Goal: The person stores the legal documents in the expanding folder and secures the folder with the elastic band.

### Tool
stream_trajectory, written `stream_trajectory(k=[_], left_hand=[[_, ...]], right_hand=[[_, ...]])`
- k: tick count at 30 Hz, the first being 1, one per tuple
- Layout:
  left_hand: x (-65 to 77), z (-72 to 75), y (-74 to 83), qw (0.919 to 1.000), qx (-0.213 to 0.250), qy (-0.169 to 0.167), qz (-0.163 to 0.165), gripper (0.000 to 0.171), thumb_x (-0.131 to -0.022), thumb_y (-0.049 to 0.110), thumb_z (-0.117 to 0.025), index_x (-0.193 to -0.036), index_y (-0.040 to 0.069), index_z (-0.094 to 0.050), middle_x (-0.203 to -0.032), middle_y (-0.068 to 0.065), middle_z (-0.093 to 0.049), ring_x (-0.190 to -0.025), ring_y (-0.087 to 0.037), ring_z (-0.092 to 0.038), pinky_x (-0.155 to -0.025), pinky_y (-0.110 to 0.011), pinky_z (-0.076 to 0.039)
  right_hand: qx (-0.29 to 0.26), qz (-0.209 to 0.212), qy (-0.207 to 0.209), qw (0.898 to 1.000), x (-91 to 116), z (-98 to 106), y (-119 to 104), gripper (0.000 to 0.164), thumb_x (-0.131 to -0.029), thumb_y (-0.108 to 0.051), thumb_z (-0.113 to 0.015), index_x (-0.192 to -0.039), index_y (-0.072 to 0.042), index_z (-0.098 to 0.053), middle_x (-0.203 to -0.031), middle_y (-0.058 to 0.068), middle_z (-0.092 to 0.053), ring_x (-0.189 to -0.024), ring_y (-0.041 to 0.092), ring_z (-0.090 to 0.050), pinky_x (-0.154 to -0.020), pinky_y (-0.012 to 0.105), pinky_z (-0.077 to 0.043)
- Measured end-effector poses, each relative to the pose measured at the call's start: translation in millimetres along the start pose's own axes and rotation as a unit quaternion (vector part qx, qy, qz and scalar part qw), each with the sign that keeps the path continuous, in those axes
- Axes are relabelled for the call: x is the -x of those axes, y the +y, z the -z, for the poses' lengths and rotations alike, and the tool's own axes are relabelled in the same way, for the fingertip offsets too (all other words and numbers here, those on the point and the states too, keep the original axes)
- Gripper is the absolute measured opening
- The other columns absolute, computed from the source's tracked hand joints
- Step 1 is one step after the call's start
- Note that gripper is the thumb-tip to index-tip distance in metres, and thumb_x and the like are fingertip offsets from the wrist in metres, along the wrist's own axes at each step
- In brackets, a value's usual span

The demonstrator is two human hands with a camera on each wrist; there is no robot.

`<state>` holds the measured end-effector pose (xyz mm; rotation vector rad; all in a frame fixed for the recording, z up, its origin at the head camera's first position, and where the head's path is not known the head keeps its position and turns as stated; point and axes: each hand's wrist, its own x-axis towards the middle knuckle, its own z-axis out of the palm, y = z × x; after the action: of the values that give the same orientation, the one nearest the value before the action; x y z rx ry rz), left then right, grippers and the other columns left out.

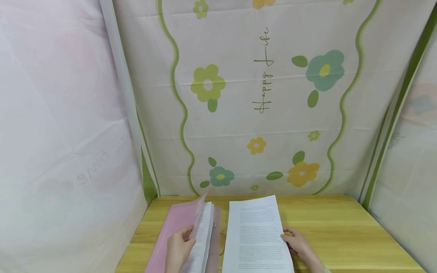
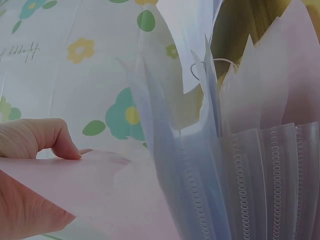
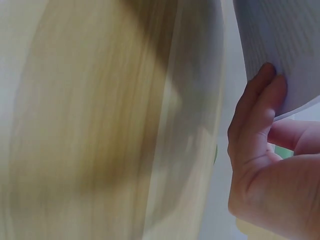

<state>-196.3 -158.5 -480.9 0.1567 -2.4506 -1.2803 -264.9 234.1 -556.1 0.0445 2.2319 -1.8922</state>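
A pink folder (image 1: 177, 216) stands partly opened at the left of the table, with printed pages inside. My left hand (image 1: 179, 244) pinches its pink cover between thumb and fingers. In the left wrist view, clear plastic sleeves (image 2: 245, 185) with slotted binding edges fan out beside the raised cover (image 2: 90, 185). To the right of the folder, my right hand (image 1: 299, 244) grips the right edge of a sheaf of printed paper (image 1: 256, 235). Seen from the right wrist, thumb and fingers lie on opposite faces of the paper (image 3: 285, 45), its edge lifted off the table.
Under everything is a wood-grain table (image 1: 341, 231). Behind it hangs a white curtain (image 1: 232, 125) with printed flowers, and another pale curtain (image 1: 61, 132) closes the left side. A thin ring (image 2: 194, 71) shows near the sleeves in the left wrist view.
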Motion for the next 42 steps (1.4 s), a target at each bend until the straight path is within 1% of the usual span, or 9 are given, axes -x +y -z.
stream_trajectory(k=[3,5,9,16,28,31,34,37,42], left_hand=[[0.2,0.3,0.4,1.0000,0.002,0.001,0.002,0.044,-0.068,-0.004,-0.061,-0.111,-0.004,-0.072,-0.102,-0.019,-0.076,-0.083,-0.022,-0.074,-0.071,-0.029,-0.061],[0.2,0.4,0.4,1.0000,0.003,0.001,0.003,0.044,-0.068,-0.003,-0.061,-0.111,-0.004,-0.072,-0.102,-0.019,-0.076,-0.083,-0.022,-0.074,-0.071,-0.028,-0.061],[0.1,0.6,0.3,1.0000,0.003,0.002,0.006,0.044,-0.068,-0.003,-0.061,-0.111,-0.003,-0.072,-0.102,-0.018,-0.076,-0.082,-0.022,-0.074,-0.070,-0.026,-0.060],[0.0,1.1,-0.5,0.9999,0.002,0.006,0.009,0.044,-0.069,-0.003,-0.061,-0.111,-0.003,-0.073,-0.101,-0.017,-0.077,-0.082,-0.019,-0.073,-0.068,-0.021,-0.058],[0.2,3.0,-0.3,0.9999,0.000,0.007,0.014,0.044,-0.069,-0.003,-0.061,-0.112,-0.002,-0.073,-0.102,-0.017,-0.077,-0.082,-0.019,-0.074,-0.069,-0.023,-0.059],[0.1,3.6,0.6,0.9999,0.001,0.006,0.015,0.045,-0.068,-0.003,-0.061,-0.112,-0.003,-0.072,-0.102,-0.017,-0.077,-0.082,-0.019,-0.073,-0.069,-0.022,-0.058],[0.2,4.1,0.8,0.9999,0.003,0.005,0.016,0.044,-0.068,-0.003,-0.061,-0.111,-0.003,-0.072,-0.101,-0.017,-0.077,-0.082,-0.018,-0.073,-0.068,-0.020,-0.057],[0.3,4.1,0.4,0.9999,0.003,0.005,0.015,0.044,-0.069,-0.003,-0.061,-0.111,-0.002,-0.073,-0.102,-0.016,-0.077,-0.083,-0.019,-0.073,-0.069,-0.022,-0.058],[0.3,3.7,0.4,0.9999,0.008,0.002,0.013,0.044,-0.069,-0.003,-0.061,-0.112,-0.002,-0.072,-0.103,-0.017,-0.077,-0.084,-0.019,-0.073,-0.070,-0.021,-0.058]], right_hand=[[-0.008,0.006,-0.013,1.000,-0.4,-2.7,-2.1,0.041,-0.097,-0.008,-0.050,-0.128,0.018,-0.041,-0.083,0.002,-0.074,-0.068,0.012,-0.070,-0.061,0.027,-0.058],[-0.012,0.006,-0.016,1.000,-0.5,-4.0,-3.4,0.041,-0.098,-0.007,-0.049,-0.129,0.018,-0.040,-0.082,0.002,-0.073,-0.068,0.012,-0.070,-0.061,0.027,-0.058],[-0.019,0.006,-0.016,1.000,0.1,-4.5,-7.1,0.042,-0.098,-0.006,-0.048,-0.130,0.019,-0.037,-0.082,0.002,-0.073,-0.067,0.011,-0.070,-0.060,0.025,-0.058],[-0.013,0.001,-0.013,1.000,3.0,-0.4,-15.3,0.044,-0.098,-0.009,-0.048,-0.132,0.017,-0.036,-0.080,0.001,-0.073,-0.066,0.010,-0.069,-0.058,0.024,-0.057],[-0.013,0.014,-0.013,1.000,0.8,4.3,-17.4,0.044,-0.099,-0.009,-0.048,-0.132,0.017,-0.034,-0.082,0.001,-0.072,-0.067,0.010,-0.069,-0.059,0.024,-0.057],[-0.009,0.012,-0.006,1.000,-0.6,2.5,-17.6,0.044,-0.099,-0.010,-0.049,-0.132,0.016,-0.037,-0.081,0.001,-0.072,-0.066,0.010,-0.068,-0.059,0.025,-0.057],[-0.008,0.015,-0.017,1.000,-1.4,-0.7,-17.5,0.041,-0.099,-0.010,-0.049,-0.129,0.016,-0.040,-0.082,0.001,-0.073,-0.066,0.010,-0.068,-0.059,0.025,-0.057],[-0.013,0.015,-0.027,0.999,-1.2,-5.1,-17.7,0.039,-0.098,-0.009,-0.049,-0.127,0.016,-0.042,-0.081,0.002,-0.073,-0.065,0.010,-0.068,-0.058,0.024,-0.057],[-0.028,0.019,-0.038,0.999,-2.3,-11.2,-17.6,0.041,-0.098,-0.009,-0.051,-0.128,0.017,-0.040,-0.082,0.002,-0.074,-0.067,0.010,-0.070,-0.060,0.025,-0.058]])
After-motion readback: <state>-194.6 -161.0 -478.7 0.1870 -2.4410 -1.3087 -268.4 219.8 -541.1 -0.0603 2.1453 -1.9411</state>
